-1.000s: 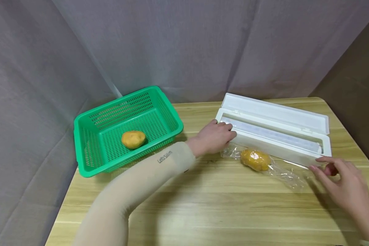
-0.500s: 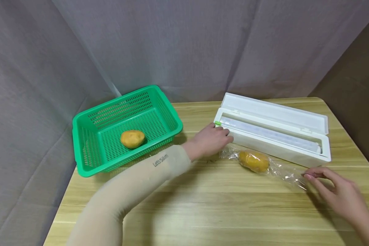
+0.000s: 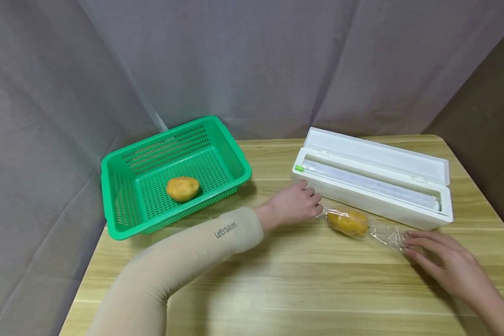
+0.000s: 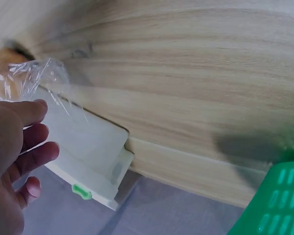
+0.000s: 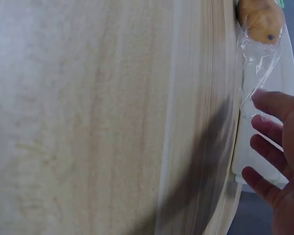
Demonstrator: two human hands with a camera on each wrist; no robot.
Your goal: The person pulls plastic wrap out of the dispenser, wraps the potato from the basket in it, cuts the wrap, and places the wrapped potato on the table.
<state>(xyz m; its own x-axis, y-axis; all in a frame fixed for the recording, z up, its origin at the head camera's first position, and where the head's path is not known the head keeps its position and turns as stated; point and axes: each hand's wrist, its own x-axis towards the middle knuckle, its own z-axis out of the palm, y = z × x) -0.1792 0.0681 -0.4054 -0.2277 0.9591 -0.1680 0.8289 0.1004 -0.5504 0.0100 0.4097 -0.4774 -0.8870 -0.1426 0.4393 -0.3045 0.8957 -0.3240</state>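
A potato (image 3: 347,222) in clear plastic wrap lies on the table before the white wrap dispenser (image 3: 374,190). Loose film (image 3: 386,233) sticks out at both its ends. At the left end my left hand (image 3: 297,203) touches the film with loosely bent fingers; in the left wrist view its thumb lies over the film and apart from the other fingers. My right hand (image 3: 447,261) is at the right end, fingertips at the film. The right wrist view has its fingers (image 5: 268,129) spread, the uppermost one against the film. The dispenser's lid is up, showing a roll (image 3: 367,183) inside.
A green plastic basket (image 3: 109,196) stands at the left with one unwrapped potato (image 3: 183,189) in it. The dispenser has a green slider (image 3: 299,168) at its left end. Grey cloth (image 3: 235,70) hangs behind the wooden table (image 3: 302,289).
My left hand has left the dispenser's left end and come down to the film. My right hand has drawn film free of the dispenser, then moved left towards the potato, its pinch loosened.
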